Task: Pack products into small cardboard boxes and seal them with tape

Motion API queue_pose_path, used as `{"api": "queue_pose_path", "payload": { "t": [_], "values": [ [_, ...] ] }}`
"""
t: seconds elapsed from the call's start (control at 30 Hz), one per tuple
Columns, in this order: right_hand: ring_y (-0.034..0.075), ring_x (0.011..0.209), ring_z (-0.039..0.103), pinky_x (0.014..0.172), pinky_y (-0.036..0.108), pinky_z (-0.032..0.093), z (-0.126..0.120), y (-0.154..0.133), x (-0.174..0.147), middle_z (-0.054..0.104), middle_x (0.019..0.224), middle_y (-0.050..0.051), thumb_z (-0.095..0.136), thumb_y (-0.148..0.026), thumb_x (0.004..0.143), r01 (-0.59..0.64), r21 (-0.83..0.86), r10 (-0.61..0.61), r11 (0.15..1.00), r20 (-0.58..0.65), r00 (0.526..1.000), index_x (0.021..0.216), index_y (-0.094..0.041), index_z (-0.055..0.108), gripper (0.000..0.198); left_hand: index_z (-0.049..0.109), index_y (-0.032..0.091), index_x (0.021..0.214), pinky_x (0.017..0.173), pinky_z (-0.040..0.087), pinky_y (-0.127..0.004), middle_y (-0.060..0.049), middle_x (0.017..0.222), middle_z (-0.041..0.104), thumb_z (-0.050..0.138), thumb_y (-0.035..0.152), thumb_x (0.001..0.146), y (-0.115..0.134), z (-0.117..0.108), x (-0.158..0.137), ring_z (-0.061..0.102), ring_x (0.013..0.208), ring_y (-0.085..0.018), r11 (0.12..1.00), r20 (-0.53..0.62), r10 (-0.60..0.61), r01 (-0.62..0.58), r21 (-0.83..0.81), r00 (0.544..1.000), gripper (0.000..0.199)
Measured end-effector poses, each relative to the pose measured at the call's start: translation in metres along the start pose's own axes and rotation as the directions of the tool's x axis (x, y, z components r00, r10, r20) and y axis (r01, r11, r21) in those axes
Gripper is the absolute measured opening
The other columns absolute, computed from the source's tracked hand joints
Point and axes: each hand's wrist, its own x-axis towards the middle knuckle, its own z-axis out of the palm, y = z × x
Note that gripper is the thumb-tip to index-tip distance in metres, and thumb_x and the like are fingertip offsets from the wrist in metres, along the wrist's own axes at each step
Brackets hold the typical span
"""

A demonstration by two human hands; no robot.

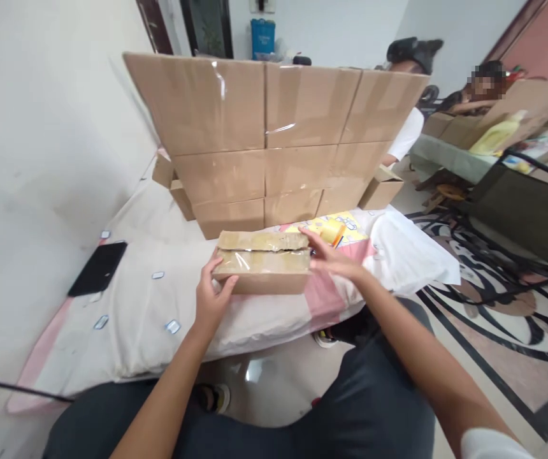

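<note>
In the head view a small brown cardboard box (264, 261) rests on the cloth-covered surface before me, with shiny clear tape along its top. The top shows a gap between a rough-edged back flap and the front part. My left hand (211, 290) grips the box's left end, thumb on the front face and fingers at the top corner. At the right end, my right hand (329, 255) holds the box from the side, with fingers at its top corner; some fingertips are hidden. Behind the box stands a tall panel of taped cardboard (297, 127).
A black tablet-like slab (98, 269) and small cards (173, 326) lie to the left on the pale cloth (135, 331). Orange and blue pen-like items (339, 236) lie behind my right hand. Other people (410, 124) sit beyond the panel. A chair (522, 217) stands right.
</note>
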Motion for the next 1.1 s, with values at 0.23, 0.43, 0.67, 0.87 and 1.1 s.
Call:
{"api": "queue_pose_path", "payload": {
  "t": [0.23,0.43,0.67,0.87,1.1],
  "values": [
    [0.036,0.152,0.022,0.124,0.049,0.027,0.06,0.035,-0.05,0.022,0.16,0.015,0.088,-0.057,0.059,0.148,-0.201,-0.196,0.968,-0.243,0.95,0.16,-0.031,0.004,0.134,0.038,0.025,0.148,0.106,0.049,-0.046,-0.013,0.138,0.054,0.064,0.049,0.088,-0.009,0.007,-0.023,0.06,0.119,-0.028,0.997,-0.065,-0.077,0.077,0.006,0.995,0.069],
    [0.036,0.15,0.027,0.122,0.053,0.03,0.053,0.036,-0.073,0.026,0.157,0.018,0.088,-0.058,0.06,0.199,-0.184,-0.245,0.963,-0.277,0.929,0.16,-0.027,0.007,0.133,0.047,0.018,0.139,0.105,0.046,-0.044,-0.012,0.125,0.056,0.073,0.061,0.078,-0.001,0.019,-0.029,0.059,0.108,-0.024,0.998,-0.13,-0.046,0.04,-0.043,0.99,0.078],
    [0.026,0.111,0.064,0.092,0.043,0.055,-0.09,0.07,-0.045,0.061,0.133,0.012,0.042,-0.047,0.102,0.059,-0.182,-0.163,0.982,-0.629,0.76,0.144,-0.027,0.048,0.047,0.048,0.02,0.123,0.09,0.048,-0.038,-0.005,0.109,0.053,0.072,0.074,0.068,0.003,0.029,-0.027,0.055,0.088,-0.018,0.999,-0.239,-0.043,0.043,-0.003,0.97,0.081],
    [0.033,0.106,0.057,0.098,0.052,0.046,-0.176,0.166,-0.006,0.065,0.114,0.017,0.058,-0.019,0.087,-0.422,-0.447,0.031,0.789,-0.656,0.754,0.111,-0.017,0.075,0.029,0.042,0.023,0.119,0.086,0.045,-0.041,-0.004,0.105,0.046,0.062,0.092,0.059,0.004,0.04,-0.024,0.049,0.087,-0.019,0.996,-0.309,-0.045,0.067,0.061,0.95,0.094],
    [0.033,0.101,0.05,0.093,0.05,0.044,-0.17,0.21,-0.012,0.064,0.11,0.017,0.058,-0.02,0.085,-0.447,-0.531,0.057,0.72,-0.597,0.8,0.099,-0.017,0.076,0.023,0.043,0.021,0.118,0.101,0.041,-0.048,-0.008,0.113,0.044,0.047,0.093,0.07,0.005,0.054,-0.018,0.048,0.104,-0.026,0.978,-0.385,0.061,0.023,0.209,0.921,0.087]
  ]
}}
